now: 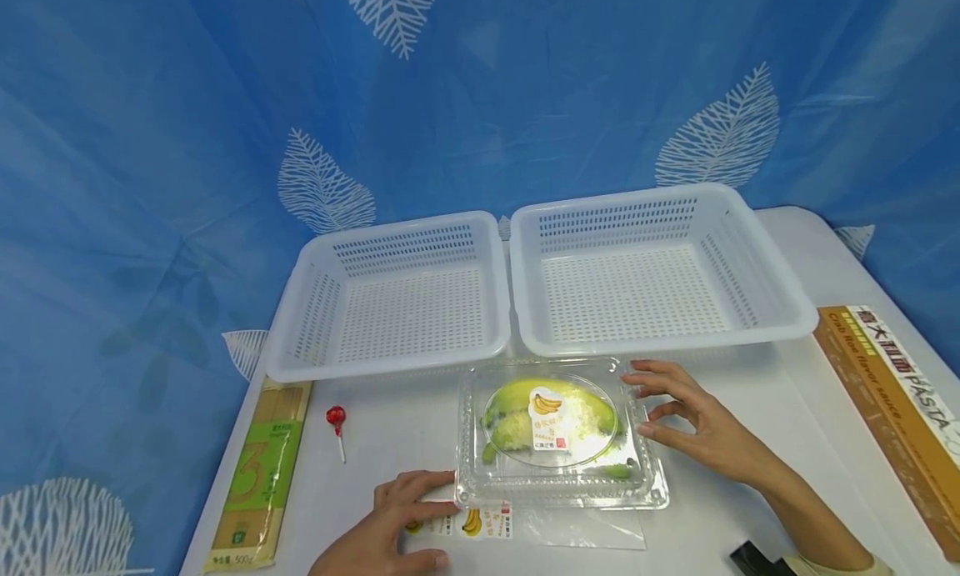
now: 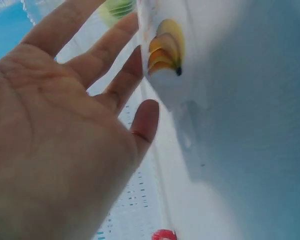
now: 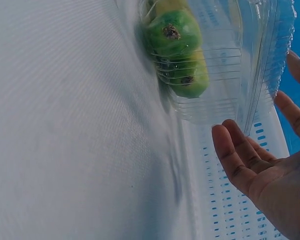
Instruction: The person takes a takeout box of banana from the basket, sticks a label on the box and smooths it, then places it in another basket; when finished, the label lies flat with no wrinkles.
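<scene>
A clear plastic clamshell box (image 1: 487, 493) with green-yellow bananas (image 1: 513, 434) inside lies in front of the two baskets. A banana sticker (image 1: 550, 418) is on its lid. At the box's right edge, my right hand (image 1: 693, 422) has its fingers spread; the right wrist view shows the fingertips (image 3: 222, 137) right by the box's rim. My left hand (image 1: 397, 526) is at the near left corner of the box, its fingers extended over a strip of banana stickers (image 1: 480, 522). The strip (image 2: 165, 55) reaches under the box's near edge. In the left wrist view the thumb stands apart from the strip.
Two white perforated baskets stand side by side behind the box, a left one (image 1: 390, 372) and a right one (image 1: 667, 343). A red lollipop (image 1: 336, 416) and a spaghetti pack (image 1: 258, 476) lie at the left. A brown pasta box (image 1: 885, 418) lies at the right edge.
</scene>
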Demonstrator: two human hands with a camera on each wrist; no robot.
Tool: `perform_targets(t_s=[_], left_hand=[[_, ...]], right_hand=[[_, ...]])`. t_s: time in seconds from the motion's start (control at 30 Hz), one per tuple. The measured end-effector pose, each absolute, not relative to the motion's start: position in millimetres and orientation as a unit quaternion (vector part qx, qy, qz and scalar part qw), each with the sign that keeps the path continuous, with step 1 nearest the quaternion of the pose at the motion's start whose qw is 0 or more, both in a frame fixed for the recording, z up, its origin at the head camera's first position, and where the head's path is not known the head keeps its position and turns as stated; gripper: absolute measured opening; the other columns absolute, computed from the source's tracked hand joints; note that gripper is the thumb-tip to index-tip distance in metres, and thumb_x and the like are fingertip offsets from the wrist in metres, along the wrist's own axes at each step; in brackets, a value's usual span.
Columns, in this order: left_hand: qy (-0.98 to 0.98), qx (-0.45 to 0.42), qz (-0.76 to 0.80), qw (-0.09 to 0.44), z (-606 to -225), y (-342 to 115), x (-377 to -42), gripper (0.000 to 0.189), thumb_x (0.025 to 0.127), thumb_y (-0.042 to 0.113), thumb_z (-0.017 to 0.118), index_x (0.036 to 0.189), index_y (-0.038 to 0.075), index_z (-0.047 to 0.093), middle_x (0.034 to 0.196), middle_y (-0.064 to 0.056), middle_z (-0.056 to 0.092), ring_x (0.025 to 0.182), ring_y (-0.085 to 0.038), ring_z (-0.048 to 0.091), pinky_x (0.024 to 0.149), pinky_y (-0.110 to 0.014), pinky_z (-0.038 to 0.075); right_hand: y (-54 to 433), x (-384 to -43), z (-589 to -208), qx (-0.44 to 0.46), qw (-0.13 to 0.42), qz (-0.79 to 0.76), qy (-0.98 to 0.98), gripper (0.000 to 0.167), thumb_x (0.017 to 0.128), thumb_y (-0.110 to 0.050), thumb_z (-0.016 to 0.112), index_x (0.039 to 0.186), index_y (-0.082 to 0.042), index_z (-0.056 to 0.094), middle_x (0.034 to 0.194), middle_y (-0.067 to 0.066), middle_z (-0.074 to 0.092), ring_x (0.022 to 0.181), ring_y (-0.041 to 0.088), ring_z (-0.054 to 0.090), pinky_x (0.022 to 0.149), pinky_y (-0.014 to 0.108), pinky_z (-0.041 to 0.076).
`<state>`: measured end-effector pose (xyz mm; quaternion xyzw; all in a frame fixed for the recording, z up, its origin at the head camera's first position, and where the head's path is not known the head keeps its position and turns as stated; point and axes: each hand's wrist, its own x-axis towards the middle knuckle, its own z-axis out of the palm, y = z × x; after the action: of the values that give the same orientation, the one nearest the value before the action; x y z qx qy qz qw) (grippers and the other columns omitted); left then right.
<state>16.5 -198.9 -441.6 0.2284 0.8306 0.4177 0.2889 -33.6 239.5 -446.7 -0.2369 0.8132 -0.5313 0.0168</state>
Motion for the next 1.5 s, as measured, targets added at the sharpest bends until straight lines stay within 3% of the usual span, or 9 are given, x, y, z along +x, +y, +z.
perform_targets(t_s=[0.3, 0.5, 0.7, 0.87, 0.97, 1.1, 1.2, 1.3, 1.5], left_hand=[[0.860, 0.235, 0.422, 0.166, -430, -197, 9, 0.044, 0.089, 0.031, 0.072, 0.131, 0.032, 0.057, 0.139, 0.006, 0.053, 0.128, -0.009, 0.046, 0.102, -0.053, 0.032], [0.852, 0.277, 0.434, 0.098, -423, -195, -2, 0.042, 0.089, 0.022, 0.073, 0.128, 0.019, 0.058, 0.137, -0.003, 0.053, 0.128, -0.015, 0.049, 0.104, -0.035, 0.041], [0.843, 0.289, 0.443, 0.098, -425, -190, -15, 0.053, 0.090, 0.014, 0.071, 0.139, 0.019, 0.051, 0.145, -0.011, 0.043, 0.133, -0.025, 0.043, 0.104, -0.034, 0.043], [0.842, 0.282, 0.446, 0.117, -429, -184, -24, 0.056, 0.092, 0.020, 0.070, 0.143, 0.023, 0.048, 0.151, -0.012, 0.035, 0.138, -0.031, 0.038, 0.101, -0.049, 0.044], [0.839, 0.284, 0.449, 0.116, -431, -181, -27, 0.056, 0.092, 0.020, 0.069, 0.144, 0.023, 0.046, 0.152, -0.011, 0.034, 0.137, -0.030, 0.039, 0.094, -0.054, 0.045], [0.835, 0.292, 0.456, 0.098, -431, -176, -31, 0.057, 0.092, 0.016, 0.069, 0.144, 0.020, 0.046, 0.152, -0.010, 0.036, 0.136, -0.024, 0.040, 0.090, -0.047, 0.046], [0.829, 0.297, 0.465, 0.089, -430, -171, -34, 0.060, 0.092, 0.014, 0.068, 0.146, 0.018, 0.043, 0.152, -0.010, 0.037, 0.136, -0.022, 0.041, 0.090, -0.042, 0.046], [0.823, 0.305, 0.471, 0.086, -430, -166, -38, 0.062, 0.093, 0.012, 0.067, 0.149, 0.015, 0.040, 0.152, -0.010, 0.036, 0.131, -0.025, 0.045, 0.089, -0.041, 0.047], [0.822, 0.302, 0.474, 0.090, -432, -158, -44, 0.062, 0.095, 0.011, 0.065, 0.150, 0.012, 0.038, 0.151, -0.009, 0.036, 0.124, -0.023, 0.051, 0.087, -0.037, 0.049]], right_hand=[[249, -36, -442, -0.241, -0.035, -0.561, 0.791, 0.055, 0.081, 0.018, 0.066, 0.132, 0.004, 0.054, 0.142, 0.023, 0.038, 0.118, 0.008, 0.052, 0.083, 0.019, 0.050], [274, -40, -431, -0.189, -0.122, -0.570, 0.790, 0.046, 0.079, 0.025, 0.062, 0.123, 0.011, 0.058, 0.132, 0.007, 0.055, 0.119, 0.008, 0.053, 0.087, 0.014, 0.046], [302, -52, -424, -0.081, -0.224, -0.510, 0.827, 0.040, 0.081, 0.017, 0.066, 0.120, 0.010, 0.063, 0.128, -0.006, 0.058, 0.119, 0.005, 0.049, 0.090, 0.009, 0.040], [317, -64, -424, 0.039, -0.263, -0.477, 0.838, 0.034, 0.088, 0.002, 0.068, 0.121, 0.002, 0.067, 0.127, -0.021, 0.051, 0.119, -0.002, 0.042, 0.089, 0.003, 0.037], [322, -69, -428, 0.092, -0.283, -0.473, 0.830, 0.031, 0.089, -0.002, 0.068, 0.120, 0.001, 0.068, 0.125, -0.026, 0.048, 0.123, -0.002, 0.040, 0.098, 0.007, 0.035], [327, -72, -433, 0.151, -0.274, -0.492, 0.813, 0.032, 0.091, -0.005, 0.067, 0.123, -0.002, 0.067, 0.126, -0.025, 0.046, 0.125, -0.002, 0.037, 0.113, 0.020, 0.029], [327, -72, -435, 0.195, -0.241, -0.503, 0.807, 0.037, 0.093, -0.010, 0.066, 0.130, -0.012, 0.065, 0.135, -0.019, 0.043, 0.123, -0.003, 0.034, 0.109, 0.014, 0.030], [327, -73, -439, 0.205, -0.228, -0.514, 0.801, 0.042, 0.092, -0.010, 0.066, 0.134, -0.016, 0.062, 0.143, -0.013, 0.040, 0.122, 0.001, 0.037, 0.093, 0.005, 0.036], [330, -73, -450, 0.166, -0.239, -0.508, 0.811, 0.044, 0.093, -0.009, 0.065, 0.136, -0.015, 0.059, 0.134, -0.015, 0.044, 0.118, -0.001, 0.044, 0.079, -0.002, 0.039]])
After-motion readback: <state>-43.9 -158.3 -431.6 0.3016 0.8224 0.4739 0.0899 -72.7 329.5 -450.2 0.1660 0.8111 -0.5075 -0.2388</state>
